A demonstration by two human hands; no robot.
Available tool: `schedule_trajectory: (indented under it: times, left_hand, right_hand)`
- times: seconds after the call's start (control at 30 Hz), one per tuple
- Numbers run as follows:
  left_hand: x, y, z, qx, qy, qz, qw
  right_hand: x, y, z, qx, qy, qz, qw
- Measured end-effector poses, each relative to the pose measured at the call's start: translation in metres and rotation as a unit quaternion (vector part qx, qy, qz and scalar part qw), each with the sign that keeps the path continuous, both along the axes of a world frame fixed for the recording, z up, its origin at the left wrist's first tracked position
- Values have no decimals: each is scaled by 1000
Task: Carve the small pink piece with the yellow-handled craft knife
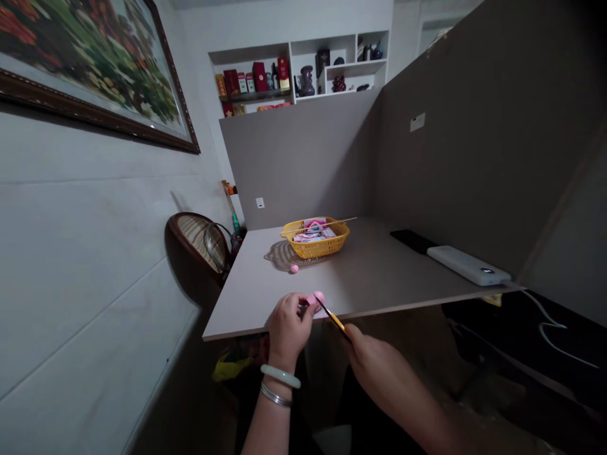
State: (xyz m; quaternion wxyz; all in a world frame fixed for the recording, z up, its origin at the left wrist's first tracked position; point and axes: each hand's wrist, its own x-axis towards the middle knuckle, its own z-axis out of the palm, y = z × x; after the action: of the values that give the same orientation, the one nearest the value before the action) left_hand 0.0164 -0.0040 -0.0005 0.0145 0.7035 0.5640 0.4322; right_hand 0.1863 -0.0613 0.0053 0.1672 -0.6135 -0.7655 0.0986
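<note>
Near the front edge of the table, my left hand (pixel 289 319) pinches a small pink lump (pixel 319 296) that looks like soft clay. My right hand (pixel 367 347) grips a slim knife-like tool (pixel 336 320) with a dark, narrow tip and a yellow-and-black handle. Its tip touches or lies just over the pink lump; I cannot tell how deep it goes. A smaller pink ball (pixel 294 269) rests on the table beyond my left hand. Behind it stands a yellow plastic basket (pixel 315 251) holding pink and white packets (pixel 315 226).
A thin stick (pixel 342 221) lies across the basket. On the right of the grey table (pixel 246 297) are a white power bank (pixel 467 265) with a cable and a black flat object (pixel 411 241). Grey partitions (pixel 303 164) border the back and right. A brown woven chair (pixel 195 246) stands left.
</note>
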Motion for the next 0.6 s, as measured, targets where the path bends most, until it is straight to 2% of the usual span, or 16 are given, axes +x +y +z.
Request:
schedule_trajectory:
  times: [0.07, 0.27, 0.47, 0.6]
  left_hand:
    - [0, 0, 0, 2, 1, -4, 1000]
    - [0, 2, -1, -4, -3, 11, 1000]
    - [1, 1, 0, 0, -3, -1, 1000]
    - [0, 1, 1, -4, -2, -6, 1000]
  right_hand:
    - [1, -1, -2, 4, -2, -5, 1000]
    - [-12, 14, 10, 10, -27, -7, 1000]
    - [-1, -3, -3, -2, 5, -6, 1000]
    - [-8, 8, 6, 2, -28, -9, 1000]
